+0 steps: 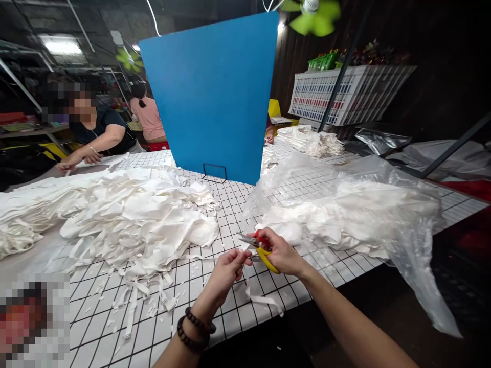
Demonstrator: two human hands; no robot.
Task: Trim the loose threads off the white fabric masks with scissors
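My right hand (pixel 284 254) grips a pair of scissors (pixel 264 250) with red and yellow handles, its blades apart and pointing left. Just left of the blades, my left hand (pixel 230 267) pinches a piece of white fabric (pixel 245 246) between thumb and fingers. A narrow white strap (pixel 264 299) hangs below the hands and trails over the table's front edge. Left of my hands spreads a heap of white fabric pieces (pixel 153 214). To the right, more white fabric lies in and under a clear plastic bag (pixel 383 204).
A blue board (pixel 215 97) stands upright in a wire holder on the gridded tablecloth (pixel 180 337). Small white scraps litter the cloth. One person (pixel 99 128) sits at the far left, another in pink (pixel 144 115) behind. White crates (pixel 341 94) and a fabric stack (pixel 310 140) are at the back right.
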